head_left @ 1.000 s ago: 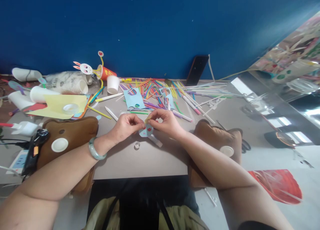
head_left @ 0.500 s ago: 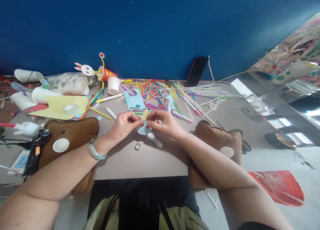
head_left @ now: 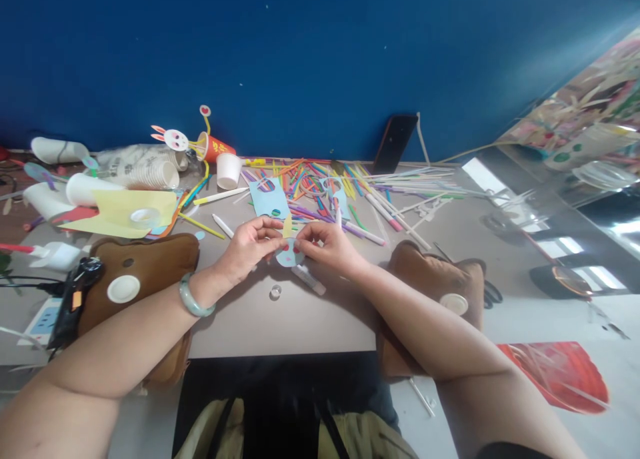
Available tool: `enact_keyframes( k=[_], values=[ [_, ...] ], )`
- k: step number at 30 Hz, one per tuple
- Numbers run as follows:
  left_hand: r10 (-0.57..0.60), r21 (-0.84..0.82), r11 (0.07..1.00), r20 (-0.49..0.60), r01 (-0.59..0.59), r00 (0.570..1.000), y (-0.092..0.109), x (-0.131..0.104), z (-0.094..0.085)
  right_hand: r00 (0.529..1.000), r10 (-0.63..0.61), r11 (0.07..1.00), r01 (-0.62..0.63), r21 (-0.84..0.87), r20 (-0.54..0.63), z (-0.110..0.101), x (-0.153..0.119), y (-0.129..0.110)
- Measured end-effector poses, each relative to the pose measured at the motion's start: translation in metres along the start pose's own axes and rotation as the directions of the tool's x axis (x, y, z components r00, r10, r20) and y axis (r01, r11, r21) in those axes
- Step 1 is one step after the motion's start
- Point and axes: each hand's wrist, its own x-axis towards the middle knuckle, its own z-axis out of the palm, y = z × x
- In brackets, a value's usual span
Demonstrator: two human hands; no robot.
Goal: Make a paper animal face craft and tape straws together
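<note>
A small light-blue paper face [head_left: 288,258] with red spots is held between my two hands above the table. My left hand [head_left: 255,240] pinches its left edge, with a green bangle [head_left: 193,298] on the wrist. My right hand [head_left: 326,244] pinches the upper right edge. A yellow paper strip [head_left: 287,226] stands up from the top of the face, between my fingertips. Just below lies a clear tube with a pale end [head_left: 311,280], perhaps glue. A small round clear cap [head_left: 275,291] rests on the table nearby.
Brown cushions [head_left: 145,266] lie under both arms. Behind my hands are blue paper with cut-out holes [head_left: 269,198], markers and many colored sticks. Paper cups [head_left: 229,170] and a rabbit figure [head_left: 176,140] stand left; a phone [head_left: 395,143] leans against the wall.
My hands have drawn slightly apart, and more of the blue paper face shows between them. The yellow strip stands more upright. The other things on the table have stayed put.
</note>
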Motion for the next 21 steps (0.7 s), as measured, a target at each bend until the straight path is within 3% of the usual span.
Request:
enact_keyframes(
  k=[10, 21],
  values=[
    [-0.079, 0.004, 0.997, 0.033, 0.079, 0.996, 0.0048, -0.0009, 0.0016, 0.998, -0.023, 1.000, 0.022, -0.011, -0.050, 0.0011, 0.0002, 0.0020],
    [-0.042, 0.095, 0.995, 0.071, 0.036, 0.997, 0.0008, -0.0003, -0.0023, 0.999, -0.013, 1.000, 0.012, -0.027, -0.035, 0.0029, -0.0011, 0.0034]
  ],
)
